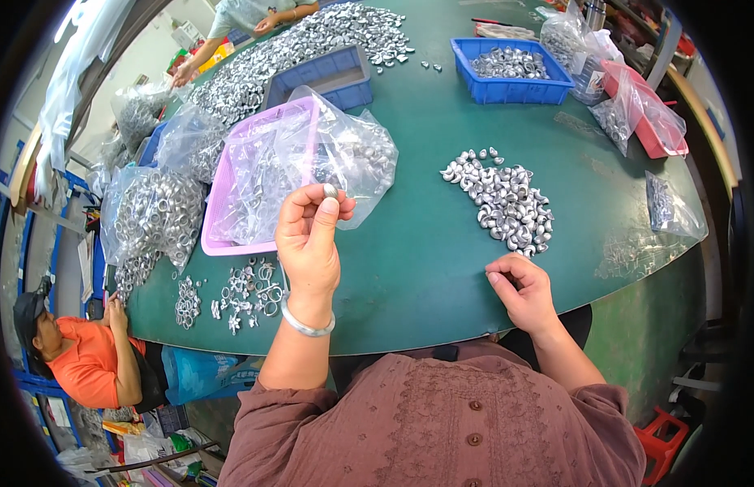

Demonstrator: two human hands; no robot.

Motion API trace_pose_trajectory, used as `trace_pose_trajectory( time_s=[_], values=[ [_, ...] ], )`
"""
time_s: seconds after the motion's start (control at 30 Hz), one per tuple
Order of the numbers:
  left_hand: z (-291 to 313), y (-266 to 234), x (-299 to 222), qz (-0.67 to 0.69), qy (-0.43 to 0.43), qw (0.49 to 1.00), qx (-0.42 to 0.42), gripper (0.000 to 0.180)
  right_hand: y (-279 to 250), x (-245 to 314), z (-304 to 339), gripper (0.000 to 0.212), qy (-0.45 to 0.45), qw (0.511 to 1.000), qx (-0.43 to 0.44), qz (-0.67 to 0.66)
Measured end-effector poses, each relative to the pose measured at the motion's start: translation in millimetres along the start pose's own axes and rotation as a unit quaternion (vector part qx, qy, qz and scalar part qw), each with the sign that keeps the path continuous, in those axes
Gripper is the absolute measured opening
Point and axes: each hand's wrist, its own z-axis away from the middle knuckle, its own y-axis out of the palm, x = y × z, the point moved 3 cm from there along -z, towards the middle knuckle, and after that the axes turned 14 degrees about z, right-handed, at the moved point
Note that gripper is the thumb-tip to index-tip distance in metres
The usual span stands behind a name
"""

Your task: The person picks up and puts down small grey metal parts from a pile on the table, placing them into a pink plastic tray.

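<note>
While pinching one silver piece [330,191] in the left hand [311,243] by the near right corner of the lilac tray [245,249], best to grip lightly, face uncovered, and hold the right hand [525,294], curled, contents indiscernible, between the silver pile [515,208] and the bench's [417,284] near edge.

Left hand [308,235] pinching, right hand [524,294] loosely curled

Red stool [665,422] — plastic, perhaps
</note>
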Motion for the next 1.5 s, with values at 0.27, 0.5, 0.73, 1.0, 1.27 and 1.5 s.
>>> trace_pose_trajectory(
  time_s=[0.27,0.5,0.73,1.0,1.27,1.5],
  values=[
    [11.5,20.3,9.6,-0.005,-0.035,0.998,0.046,0.012,-0.2,10.1,-5.6,0.009,-0.025,1.0,0.006,-0.007],
    [45.5,65.6,49.7,0.053,-0.226,0.963,0.138,0.012,-6.7,36.7,-25.9,0.021,-0.092,0.993,-0.026,-0.073],
    [54.8,82.8,70.9,0.074,-0.327,0.922,0.192,0.011,-18.2,36.8,-29.1,0.017,-0.134,0.988,-0.058,-0.059],
    [52.1,89.0,85.8,0.101,-0.347,0.914,0.186,0.017,-21.2,23.1,-32.5,0.012,-0.08,0.991,-0.027,-0.107],
    [38.4,73.7,94.8,0.028,-0.332,0.933,0.138,0.016,-47.4,-8.1,-129.7,0.013,0.12,0.974,0.069,-0.177],
    [38.7,62.2,104.8,-0.082,-0.28,0.939,0.18,0.013,-129.5,-22.7,-253.9,0.031,0.176,0.963,-0.204,-0.024]
  ],
)
